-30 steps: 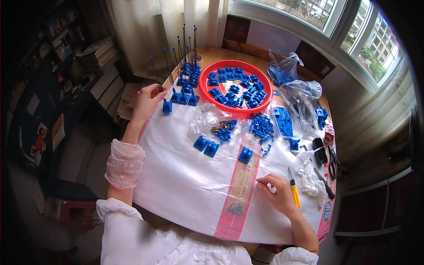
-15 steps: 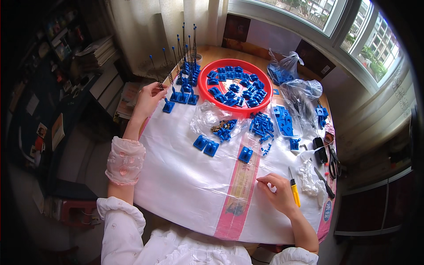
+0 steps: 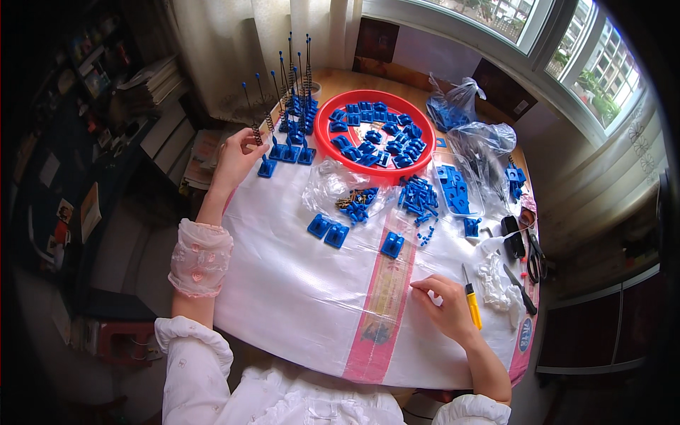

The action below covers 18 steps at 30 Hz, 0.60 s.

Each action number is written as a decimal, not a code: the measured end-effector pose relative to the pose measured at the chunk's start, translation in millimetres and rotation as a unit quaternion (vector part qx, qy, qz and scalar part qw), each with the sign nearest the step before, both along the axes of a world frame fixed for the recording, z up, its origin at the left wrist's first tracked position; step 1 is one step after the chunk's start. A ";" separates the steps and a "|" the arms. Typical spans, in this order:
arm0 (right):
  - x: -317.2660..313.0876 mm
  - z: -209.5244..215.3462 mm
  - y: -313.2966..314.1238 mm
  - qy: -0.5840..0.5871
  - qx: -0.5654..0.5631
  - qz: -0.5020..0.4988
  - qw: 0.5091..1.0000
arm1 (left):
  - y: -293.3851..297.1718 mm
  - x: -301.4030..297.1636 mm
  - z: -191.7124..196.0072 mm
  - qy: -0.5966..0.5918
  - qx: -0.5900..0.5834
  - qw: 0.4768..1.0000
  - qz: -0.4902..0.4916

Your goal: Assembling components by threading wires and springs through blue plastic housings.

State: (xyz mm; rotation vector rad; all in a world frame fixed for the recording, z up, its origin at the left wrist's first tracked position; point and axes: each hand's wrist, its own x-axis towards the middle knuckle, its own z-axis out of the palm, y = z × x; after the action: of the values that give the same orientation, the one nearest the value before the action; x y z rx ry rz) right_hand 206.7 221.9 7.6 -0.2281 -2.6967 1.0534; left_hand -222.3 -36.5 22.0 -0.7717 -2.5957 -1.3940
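Note:
At the table's far left edge, my left hand (image 3: 239, 154) is closed, its fingertips gripping the lower coil of a black spring rod (image 3: 257, 134) tipped in blue. Just beside that hand sits a small blue base (image 3: 266, 168); whether the rod meets it cannot be made out. Several blue bases (image 3: 289, 154) with similar upright rods stand in rows behind. My right hand (image 3: 444, 303) rests on the white table cover, thumb and index drawn together, with nothing visible between them. A yellow-handled screwdriver (image 3: 473, 308) lies right of it. One blue clip-like piece (image 3: 392, 245) lies ahead of it.
A red round tray (image 3: 326, 151) holds several blue pieces. In front are a clear bag (image 3: 322, 185) with brass-coloured screws, a pile of blue pins (image 3: 418, 195) and two blue pieces (image 3: 328, 231). On the right are a clear box (image 3: 473, 212), scissors (image 3: 537, 262) and a black-handled knife (image 3: 528, 302).
The rod in my left hand has tilted slightly right, toward the standing rods. My right hand stays where it was. The whole view has shifted a little.

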 end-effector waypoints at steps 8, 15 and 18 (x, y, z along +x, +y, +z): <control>-1.3 -0.3 -0.1 0.008 -0.001 0.000 1.000 | -7.7 21.4 19.6 0.021 -0.021 0.999 0.040; -2.8 -2.6 -1.6 0.034 0.002 -0.014 0.999 | -28.1 91.9 45.3 0.119 -0.012 0.989 0.086; -5.5 -4.6 -3.8 0.072 0.007 -0.021 0.997 | -17.7 125.5 52.5 0.154 -0.088 0.984 0.015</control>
State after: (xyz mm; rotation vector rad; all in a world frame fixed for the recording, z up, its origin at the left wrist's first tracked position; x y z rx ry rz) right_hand 201.1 218.1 3.0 -0.1964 -2.5592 0.9980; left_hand -96.8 -54.2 74.5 -0.8857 -2.4931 -0.9569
